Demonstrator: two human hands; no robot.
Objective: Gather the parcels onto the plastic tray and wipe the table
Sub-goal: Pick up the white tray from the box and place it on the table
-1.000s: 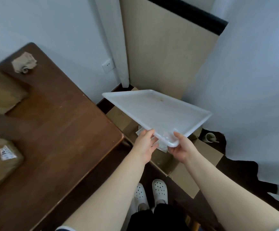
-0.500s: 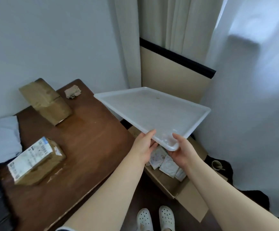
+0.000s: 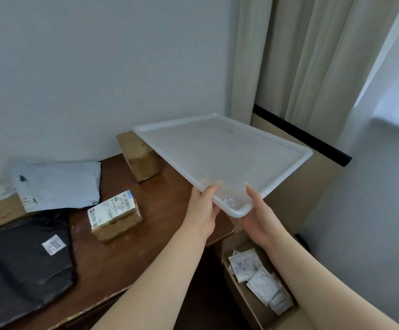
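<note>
Head view: the left hand (image 3: 202,210) and the right hand (image 3: 256,217) both grip the near corner of a white translucent rectangular plastic tray (image 3: 217,151), thumbs on its rim, fingers underneath. The tray is held in the air, tilted, over the right end of the dark brown wooden table (image 3: 146,246). On the table lie a labelled brown cardboard parcel (image 3: 115,215), a second brown box (image 3: 141,156) by the wall, a pale grey plastic mailer (image 3: 55,184) and a black plastic mailer (image 3: 19,263) — none touches the tray. Under the right arm, an open cardboard carton (image 3: 243,303) holds white packets (image 3: 260,279)
</note>
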